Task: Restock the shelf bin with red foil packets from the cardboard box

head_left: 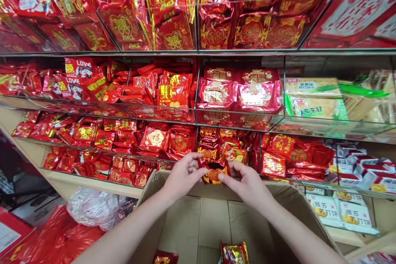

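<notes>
Between my two hands is a small red and gold snack packet (213,175), held in front of a low shelf bin. My left hand (188,173) grips its left end, thumb on the near side. On the right end, my right hand (243,179) closes with thumb and fingers. Just behind it, similar red and gold packets (235,153) fill the bin. Below my hands stands a large cardboard box (182,218), its flaps up. Inside lie a gold and red packet (234,252) and a dark red packet (165,257), partly cut off by the frame.
Shelves with clear front panels (161,111) hold many red wrapped packets. Green and clear cracker packs (314,103) sit at the right, white packets (340,210) lower down. A red plastic bag (62,235) and a clear plastic bundle (93,206) lie at the lower left.
</notes>
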Available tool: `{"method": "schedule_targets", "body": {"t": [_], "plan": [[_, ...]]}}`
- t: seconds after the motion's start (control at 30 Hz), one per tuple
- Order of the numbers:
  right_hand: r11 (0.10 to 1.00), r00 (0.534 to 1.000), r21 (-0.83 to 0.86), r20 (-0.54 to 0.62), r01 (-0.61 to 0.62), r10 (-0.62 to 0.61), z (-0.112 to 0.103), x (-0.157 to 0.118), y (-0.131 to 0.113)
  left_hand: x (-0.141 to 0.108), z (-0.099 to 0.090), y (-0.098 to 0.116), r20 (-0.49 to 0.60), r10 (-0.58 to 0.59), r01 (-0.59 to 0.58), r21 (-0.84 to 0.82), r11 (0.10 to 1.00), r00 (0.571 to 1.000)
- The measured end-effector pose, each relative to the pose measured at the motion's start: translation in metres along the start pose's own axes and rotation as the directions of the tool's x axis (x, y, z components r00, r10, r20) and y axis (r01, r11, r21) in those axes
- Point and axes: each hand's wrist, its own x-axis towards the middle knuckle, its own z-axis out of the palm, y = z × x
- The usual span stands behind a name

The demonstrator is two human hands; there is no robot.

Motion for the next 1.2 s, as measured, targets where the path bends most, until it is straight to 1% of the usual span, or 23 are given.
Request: {"method": "schedule_targets", "body": {"t": [0.07,0.17,0.23,0.3,0.37,0.4,0.43,0.5,0.53,0.57,0.6,0.67,0.73,0.8,0.9,1.0,1.1,1.2], "plan": [[0.987,0.997,-0.157,-0.061,0.035,-0.045,-0.003,0.012,-0.002,0.011,-0.004,0.006,-0.065,0.071,-0.065,0.092,0.994,0.995],[0.971,0.991,-0.237,-0.135,-0.033,0.0,-0.002,0.036,-0.001,0.032,-0.01,0.008,-0.136,0.146,-0.115,0.217,0.969,0.98],[0.945,0.984,-0.317,-0.174,-0.083,0.028,0.001,0.05,0.002,0.043,-0.014,0.003,-0.158,0.148,-0.102,0.269,0.958,0.976],[0.901,0.984,-0.42,-0.173,-0.113,0.043,0.005,0.059,0.005,0.049,-0.02,-0.006,-0.173,0.141,-0.076,0.337,0.938,0.975],[0.855,0.991,-0.511,-0.13,-0.085,0.021,0.008,0.062,0.007,0.049,-0.025,-0.014,-0.177,0.193,-0.088,0.473,0.876,0.965],[0.83,0.994,-0.555,-0.108,-0.055,-0.006,0.009,0.062,0.008,0.048,-0.027,-0.016,-0.156,0.251,-0.124,0.559,0.82,0.955],[0.803,0.996,-0.596,-0.085,-0.021,-0.037,0.01,0.061,0.009,0.046,-0.029,-0.018,-0.107,0.319,-0.179,0.643,0.744,0.942],[0.753,0.996,-0.658,-0.051,0.023,-0.075,0.011,0.059,0.01,0.042,-0.03,-0.018,0.065,0.432,-0.323,0.765,0.558,0.9],[0.726,0.996,-0.687,-0.043,0.029,-0.081,0.011,0.058,0.009,0.041,-0.03,-0.017,0.161,0.454,-0.389,0.792,0.471,0.877],[0.694,0.996,-0.719,-0.035,0.031,-0.081,0.011,0.057,0.009,0.041,-0.029,-0.016,0.245,0.452,-0.44,0.804,0.399,0.858],[0.656,0.997,-0.754,-0.029,0.029,-0.078,0.011,0.057,0.009,0.042,-0.028,-0.015,0.306,0.437,-0.472,0.811,0.345,0.846],[0.578,0.997,-0.816,-0.025,0.018,-0.067,0.011,0.056,0.008,0.046,-0.025,-0.013,0.363,0.399,-0.491,0.823,0.285,0.842],[0.527,0.998,-0.85,-0.027,0.01,-0.061,0.011,0.055,0.009,0.049,-0.022,-0.013,0.374,0.385,-0.491,0.828,0.271,0.843],[0.506,0.997,-0.863,-0.032,0.006,-0.066,0.011,0.055,0.011,0.052,-0.02,-0.016,0.364,0.4,-0.489,0.826,0.278,0.841],[0.483,0.996,-0.875,-0.033,0.013,-0.088,0.012,0.054,0.014,0.055,-0.019,-0.02,0.343,0.422,-0.493,0.808,0.323,0.839],[0.45,0.994,-0.893,-0.036,0.015,-0.104,0.015,0.054,0.016,0.055,-0.021,-0.023,0.335,0.415,-0.493,0.788,0.368,0.846],[0.474,0.992,-0.88,-0.029,0.034,-0.126,0.015,0.055,0.017,0.054,-0.022,-0.024,0.326,0.409,-0.484,0.789,0.379,0.852],[0.505,0.984,-0.862,-0.048,0.048,-0.174,0.011,0.05,0.013,0.051,-0.02,-0.022,0.329,0.431,-0.5,0.778,0.381,0.84]]}}
